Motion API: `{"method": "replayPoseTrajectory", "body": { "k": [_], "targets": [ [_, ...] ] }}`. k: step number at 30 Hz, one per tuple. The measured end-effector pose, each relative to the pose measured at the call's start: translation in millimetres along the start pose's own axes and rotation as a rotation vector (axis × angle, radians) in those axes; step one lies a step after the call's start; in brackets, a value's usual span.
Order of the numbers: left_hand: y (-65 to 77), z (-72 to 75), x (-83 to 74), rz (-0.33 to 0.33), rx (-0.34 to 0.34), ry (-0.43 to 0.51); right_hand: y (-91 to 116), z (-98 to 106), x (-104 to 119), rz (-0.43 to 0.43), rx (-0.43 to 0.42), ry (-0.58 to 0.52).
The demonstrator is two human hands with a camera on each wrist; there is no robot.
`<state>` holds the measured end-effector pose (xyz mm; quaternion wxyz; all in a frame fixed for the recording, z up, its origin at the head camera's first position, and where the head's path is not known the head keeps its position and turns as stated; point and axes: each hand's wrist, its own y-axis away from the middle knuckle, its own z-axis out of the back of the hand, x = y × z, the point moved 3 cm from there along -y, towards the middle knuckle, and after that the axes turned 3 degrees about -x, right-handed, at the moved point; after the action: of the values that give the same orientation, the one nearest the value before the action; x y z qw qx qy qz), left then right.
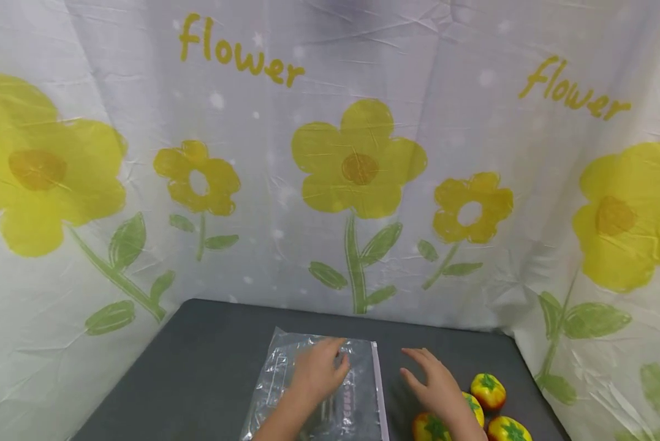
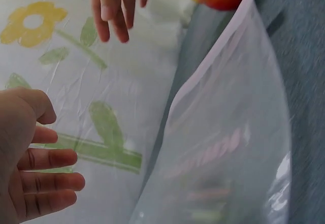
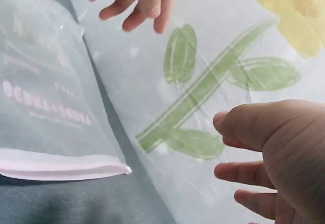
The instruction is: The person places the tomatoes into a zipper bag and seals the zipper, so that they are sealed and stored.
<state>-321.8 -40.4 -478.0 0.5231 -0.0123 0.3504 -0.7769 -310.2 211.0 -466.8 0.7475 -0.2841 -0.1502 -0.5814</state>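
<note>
A clear plastic zip bag (image 1: 357, 386) with pink print lies flat on the dark table, its pale zip edge (image 1: 381, 392) toward the right. Over the bag hovers my left hand (image 1: 318, 370), fingers loosely extended and holding nothing. My right hand (image 1: 431, 383) is to the right of the zip edge, thumb and fingers apart, with nothing in it. Beside and partly behind the right forearm sit several red-and-yellow fruits with green tops, one (image 1: 488, 392) farther back and another (image 1: 507, 430) nearer. Both wrist views show the bag (image 2: 228, 148) below the spread fingers.
The dark table (image 1: 208, 361) meets a white curtain (image 1: 263, 245) printed with yellow flowers at its back. The curtain also hangs along the left and right sides. The fruits stand close to the table's right edge.
</note>
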Motion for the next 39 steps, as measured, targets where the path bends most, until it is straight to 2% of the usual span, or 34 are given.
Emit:
{"method": "replayPoseTrajectory", "body": {
  "k": [5,13,18,22,24,31,35,39],
  "targets": [
    [4.6,-11.8,-5.5,0.006,0.009,0.024,6,-8,-4,-0.061,-0.003,-0.031],
    [17.1,-22.9,-9.6,0.010,-0.095,0.074,18,-16,-6,-0.087,0.004,-0.098],
    [20.4,-32.7,-16.0,0.013,-0.080,0.056,21,-15,-7,-0.088,0.001,-0.093],
    [20.9,-43.7,-23.0,0.024,-0.060,0.008,19,-11,-9,-0.073,-0.002,-0.074],
    [21.9,-51.4,-27.0,0.033,-0.037,-0.019,19,-8,-10,-0.072,-0.007,-0.065],
    [15.6,-77.2,-46.5,0.095,0.088,0.056,13,2,-13,-0.068,-0.011,-0.045],
    [14.6,-87.7,-55.9,0.122,0.152,-0.007,14,0,-15,-0.078,-0.005,-0.044],
    [23.2,-99.0,-56.8,0.143,0.256,-0.095,17,-5,-15,-0.096,0.009,-0.067]
  ]
}}
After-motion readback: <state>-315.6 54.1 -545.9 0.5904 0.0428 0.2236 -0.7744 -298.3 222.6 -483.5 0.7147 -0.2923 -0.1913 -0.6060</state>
